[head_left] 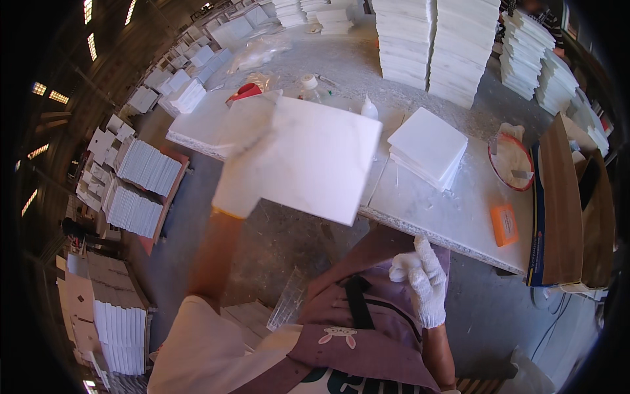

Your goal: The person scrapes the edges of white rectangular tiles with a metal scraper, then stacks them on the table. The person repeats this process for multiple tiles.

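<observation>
My left hand (237,174), in a white glove with a yellow cuff and smeared by motion, grips a square white marble-look tile (321,157) by its left side. The tile is raised over the near edge of the worktable (453,223). My right hand (423,282), also gloved in white, hovers in front of my apron near the table edge. Nothing shows in it; some fingers stretch upward and others are bent. A short stack of similar tiles (426,144) lies on the table to the right of the held tile.
Right of the stack are a red-rimmed bowl (510,163) of whitish material, an orange box (504,224) and an open cardboard box (558,203). Behind the held tile stand a white squeeze bottle (369,108) and a red object (246,90). Tall tile stacks (407,46) rise beyond; pallets of tiles (141,190) stand left.
</observation>
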Tool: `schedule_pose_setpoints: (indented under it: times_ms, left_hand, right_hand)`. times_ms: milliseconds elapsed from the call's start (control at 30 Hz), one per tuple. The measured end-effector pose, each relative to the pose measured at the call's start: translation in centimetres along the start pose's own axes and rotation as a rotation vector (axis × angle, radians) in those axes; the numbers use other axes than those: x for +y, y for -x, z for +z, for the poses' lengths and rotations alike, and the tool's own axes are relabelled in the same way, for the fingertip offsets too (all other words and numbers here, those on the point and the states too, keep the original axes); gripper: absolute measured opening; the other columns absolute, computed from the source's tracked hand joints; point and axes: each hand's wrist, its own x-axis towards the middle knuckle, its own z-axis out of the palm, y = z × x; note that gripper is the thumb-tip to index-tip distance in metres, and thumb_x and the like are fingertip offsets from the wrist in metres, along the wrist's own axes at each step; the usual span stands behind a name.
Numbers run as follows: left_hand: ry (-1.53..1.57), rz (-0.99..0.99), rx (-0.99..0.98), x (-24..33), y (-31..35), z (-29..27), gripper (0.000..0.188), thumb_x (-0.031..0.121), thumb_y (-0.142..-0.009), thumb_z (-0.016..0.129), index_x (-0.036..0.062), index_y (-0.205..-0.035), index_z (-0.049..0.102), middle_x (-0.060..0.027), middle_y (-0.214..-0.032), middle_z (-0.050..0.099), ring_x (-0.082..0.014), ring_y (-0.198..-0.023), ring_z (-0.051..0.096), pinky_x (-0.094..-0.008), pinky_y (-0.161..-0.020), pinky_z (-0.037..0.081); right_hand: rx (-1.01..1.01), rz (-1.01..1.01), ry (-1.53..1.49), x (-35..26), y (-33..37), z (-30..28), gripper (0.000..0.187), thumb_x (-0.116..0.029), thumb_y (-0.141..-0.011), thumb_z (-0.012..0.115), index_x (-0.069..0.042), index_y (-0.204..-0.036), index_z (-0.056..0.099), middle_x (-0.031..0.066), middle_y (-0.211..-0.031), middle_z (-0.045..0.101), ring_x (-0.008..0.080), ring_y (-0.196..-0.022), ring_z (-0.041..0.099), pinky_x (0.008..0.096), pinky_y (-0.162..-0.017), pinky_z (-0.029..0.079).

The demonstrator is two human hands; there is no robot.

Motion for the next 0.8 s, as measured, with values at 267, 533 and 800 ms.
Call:
schedule_pose_setpoints:
  times_ms: [267,533,800]
  left_hand:
    - [-0.048,-0.02,0.28,2.8,-11.0,-13.7,0.033,0.024,-0.096,0.062,0.0028,-0.122,0.061,-0.0069,-0.107,0.069,-0.0179,-0.093,0.067,-0.0347,-0.078,0.057]
    - [-0.228,-0.222,0.241,-1.1,-16.7,-19.4,0.039,0.033,-0.096,0.06,0.0037,-0.121,0.063,-0.0042,-0.107,0.069,-0.0163,-0.094,0.066,-0.0335,-0.08,0.055]
    - [-1.395,0.13,0.49,2.1,-13.8,-13.4,0.043,0.034,-0.089,0.067,0.0083,-0.124,0.064,-0.0086,-0.115,0.066,-0.0238,-0.106,0.064,-0.0313,-0.094,0.049]
  right_hand:
    - [0.042,0.39,0.054,4.9,0.5,-1.0,0.055,-0.014,-0.099,0.059,0.001,-0.148,0.038,0.0146,-0.112,0.069,0.0163,-0.092,0.067,0.0293,-0.081,0.056]
    - [0.171,0.502,0.15,6.1,0.0,-2.7,0.056,-0.019,-0.099,0.059,0.003,-0.146,0.038,0.0151,-0.106,0.069,0.0167,-0.085,0.067,0.0292,-0.075,0.057]
    - [0.194,0.593,0.185,6.8,-1.0,-3.1,0.057,-0.02,-0.099,0.057,0.006,-0.145,0.038,0.0154,-0.102,0.069,0.0162,-0.082,0.066,0.0287,-0.073,0.057]
